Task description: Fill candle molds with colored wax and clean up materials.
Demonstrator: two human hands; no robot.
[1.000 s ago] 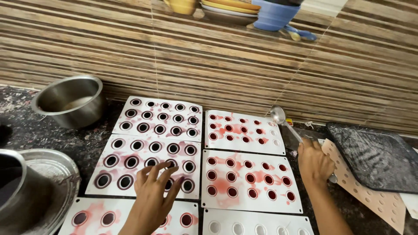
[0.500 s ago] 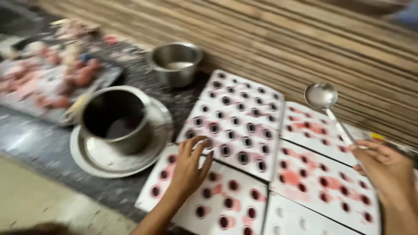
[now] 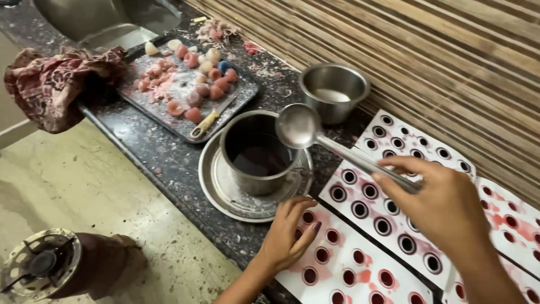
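While the ladle (image 3: 300, 127) hangs with its bowl over the rim of the steel pot (image 3: 256, 155), the head view shows the right hand (image 3: 444, 205) clenched around the far end of its long handle, at about 4 o'clock from the pot; such a long lever may wobble, I judge, and dark liquid could drip on the steel plate (image 3: 225, 194) under the pot or on the desk (image 3: 152, 152). The left hand (image 3: 287, 236) lies flat, fingers released, on the near white mould (image 3: 360, 276), at 6 o'clock from the pot, grasping nothing; if it pushes, the filled cavities may spill, and the sheets stand touching one another.
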